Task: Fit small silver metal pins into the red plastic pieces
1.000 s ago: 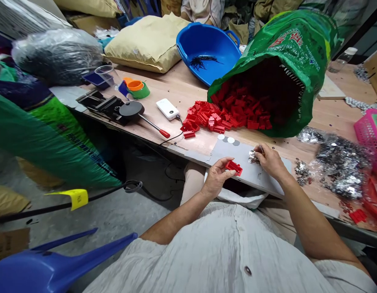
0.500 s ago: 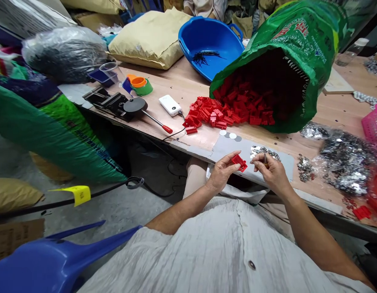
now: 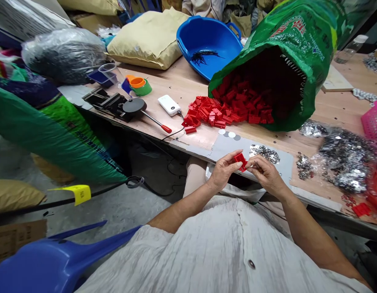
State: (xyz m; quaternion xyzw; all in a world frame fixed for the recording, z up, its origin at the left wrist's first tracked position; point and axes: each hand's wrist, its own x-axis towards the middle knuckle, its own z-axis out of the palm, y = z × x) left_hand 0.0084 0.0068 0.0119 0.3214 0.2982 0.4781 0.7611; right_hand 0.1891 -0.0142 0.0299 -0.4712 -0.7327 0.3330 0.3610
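Observation:
My left hand pinches a small red plastic part between thumb and fingers, just above the table's front edge. From the other side, the fingertips of my right hand are closed at the part's right edge. A small dark thing shows between them, too small to name. Right behind my hands, small shiny metal pieces lie spread on a grey sheet. Farther back, a heap of similar red parts spills from the mouth of a green sack lying on its side.
A black hand press with a red-tipped lever stands at the left, near a white power bank. Behind are a blue basin and a tan sack. Bagged metal pieces lie right. A blue plastic chair stands lower left.
My right hand has moved left, bringing its fingertips up to the red part. The slim dark tool that showed in its fingers is now mostly hidden. My left hand has tilted the part slightly.

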